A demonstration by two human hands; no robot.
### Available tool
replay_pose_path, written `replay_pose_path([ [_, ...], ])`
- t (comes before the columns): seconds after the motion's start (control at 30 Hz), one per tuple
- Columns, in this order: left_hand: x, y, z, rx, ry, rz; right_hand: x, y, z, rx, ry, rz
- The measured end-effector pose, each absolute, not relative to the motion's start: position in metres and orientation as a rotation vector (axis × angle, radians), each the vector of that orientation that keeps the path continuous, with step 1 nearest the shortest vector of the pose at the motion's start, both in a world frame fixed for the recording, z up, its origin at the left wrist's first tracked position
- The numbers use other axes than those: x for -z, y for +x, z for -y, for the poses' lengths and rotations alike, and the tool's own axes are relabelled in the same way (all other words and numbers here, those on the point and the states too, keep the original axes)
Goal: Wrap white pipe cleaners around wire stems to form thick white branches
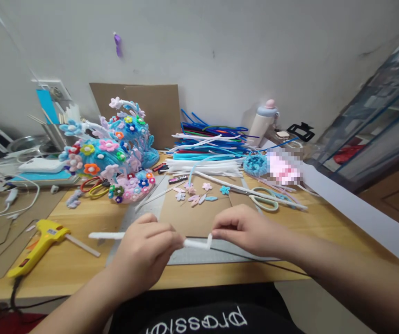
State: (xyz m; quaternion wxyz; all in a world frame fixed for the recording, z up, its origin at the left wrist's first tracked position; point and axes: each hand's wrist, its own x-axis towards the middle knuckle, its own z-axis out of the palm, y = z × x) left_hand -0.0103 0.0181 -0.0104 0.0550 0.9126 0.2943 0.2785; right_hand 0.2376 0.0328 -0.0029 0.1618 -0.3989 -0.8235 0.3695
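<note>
My left hand (147, 253) and my right hand (246, 229) both pinch a white pipe cleaner (197, 243) held level above the desk's front edge. Its long end sticks out to the left of my left hand. At my right fingertips its end is bent upward into a short hook. Under my hands lie a grey cutting mat (220, 253) and a brown cardboard sheet (188, 215). Small pipe-cleaner flowers and petals (194, 197) are scattered on the cardboard just beyond my hands.
A yellow glue gun (37, 246) lies at the front left, its cord running off the edge. A flower-covered blue pipe-cleaner sculpture (112, 153) stands behind. Piles of coloured and white pipe cleaners (209, 148), scissors (265, 199) and a bottle (263, 120) fill the back.
</note>
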Motion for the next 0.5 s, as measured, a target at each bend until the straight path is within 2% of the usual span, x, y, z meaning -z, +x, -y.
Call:
replay_pose_path([
  [0.1,0.015,-0.009,-0.018,-0.944,2.529,-1.126,0.015,0.232,-0.031,-1.484,-1.193,2.069],
  [0.17,0.02,-0.007,-0.017,-0.955,2.461,-1.247,0.025,0.226,-0.024,-1.519,-1.253,1.977],
  [0.23,0.025,-0.004,-0.016,-0.924,2.518,-1.335,0.031,0.221,-0.014,-1.364,-1.313,2.02],
  [0.37,0.027,0.001,-0.014,-0.738,2.825,-1.397,0.029,0.218,-0.003,-0.8,-1.328,2.365],
  [0.43,0.025,0.001,-0.013,-0.621,2.964,-1.322,0.024,0.221,-0.004,-0.56,-1.278,2.485],
  [0.5,0.022,-0.001,-0.013,-0.531,3.07,-1.114,0.018,0.225,-0.01,-0.481,-1.244,2.525],
])
